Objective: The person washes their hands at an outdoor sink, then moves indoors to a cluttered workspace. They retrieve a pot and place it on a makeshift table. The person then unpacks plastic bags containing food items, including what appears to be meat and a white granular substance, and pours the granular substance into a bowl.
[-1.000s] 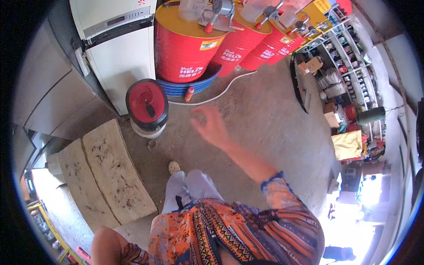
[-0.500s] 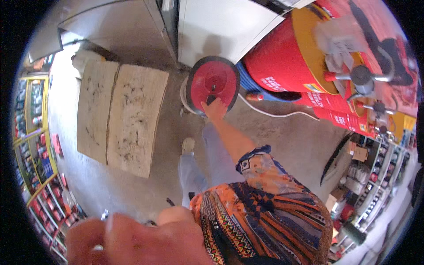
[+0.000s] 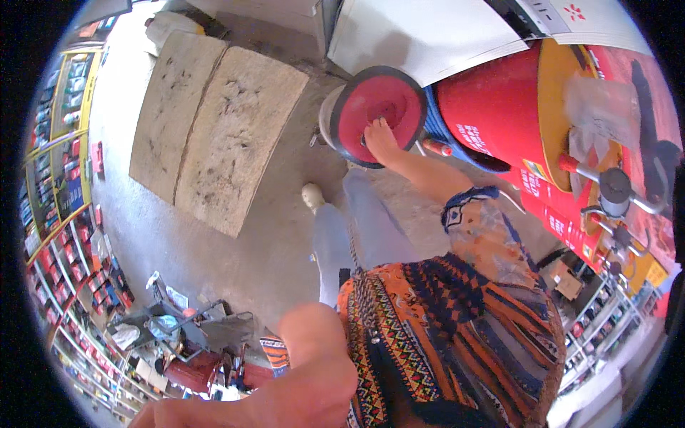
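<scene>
A round, red, slightly dished top with a thick black rim point(image 3: 349, 146) sits on a pale, bucket-like body point(image 3: 325, 118), mostly hidden beneath it. My right arm stretches out to it in a patterned sleeve. The fingers of my right hand point(image 3: 382, 143) are curled together over its red surface, near the rim closest to me. A small dark piece shows at the fingertips, too hidden to name. Very close and blurred at the lower edge is my left hand point(image 3: 292, 385), with its arm bent; its fingers cannot be made out.
Red drums point(image 3: 492, 96) with yellow tops and metal crank pumps point(image 3: 615, 189) stand at the right, by a blue coiled hose point(image 3: 453, 139). A white cabinet point(image 3: 421, 36) is behind. Stained cardboard point(image 3: 228, 121) lies on the floor, left. Stocked shelves point(image 3: 64, 157) line both sides.
The view has shifted, so the red top sits farther right and higher. My right fingers lie nearer its middle. My left hand has swung lower, uncovering clutter at lower left.
</scene>
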Motion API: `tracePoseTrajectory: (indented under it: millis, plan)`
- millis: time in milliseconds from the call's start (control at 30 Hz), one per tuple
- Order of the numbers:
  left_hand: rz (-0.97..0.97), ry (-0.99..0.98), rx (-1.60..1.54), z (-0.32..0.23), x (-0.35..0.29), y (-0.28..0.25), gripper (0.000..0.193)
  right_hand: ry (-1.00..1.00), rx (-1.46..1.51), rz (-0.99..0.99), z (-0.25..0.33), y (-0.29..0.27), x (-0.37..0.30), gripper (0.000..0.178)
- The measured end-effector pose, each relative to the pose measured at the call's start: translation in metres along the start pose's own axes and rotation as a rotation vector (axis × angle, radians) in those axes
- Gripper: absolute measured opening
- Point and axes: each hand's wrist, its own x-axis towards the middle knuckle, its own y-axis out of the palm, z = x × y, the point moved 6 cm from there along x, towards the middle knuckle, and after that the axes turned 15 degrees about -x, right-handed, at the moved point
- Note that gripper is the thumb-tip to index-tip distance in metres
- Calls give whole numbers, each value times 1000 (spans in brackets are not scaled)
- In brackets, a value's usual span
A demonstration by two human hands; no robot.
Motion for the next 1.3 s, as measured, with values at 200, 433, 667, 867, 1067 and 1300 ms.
tracePoseTrajectory:
  millis: [200, 433, 667, 867, 1067, 1300]
  plan:
    - [-40, -63, 503, 25, -3, -6, 31, -212, 94, -130, -34, -50, -7, 16]
    - [80, -88, 597, 27, -6, -10, 36, -98, 631, -100, -187, -84, -15, 40]
    - [214, -108, 274, 2, -15, -9, 43, 701, 1202, -486, -289, -42, -77, 37]
    - [-10, 212, 1393, -52, -24, -132, 49, 1327, 1073, -465, -211, 111, -214, 26]
    - [-889, 92, 1715, -188, -60, -403, 20, 1097, 1799, -115, -53, 114, -154, 18]
    - [-612, -216, 2514, -184, -79, -481, 36, 1510, 1876, -73, -50, 74, -161, 18]
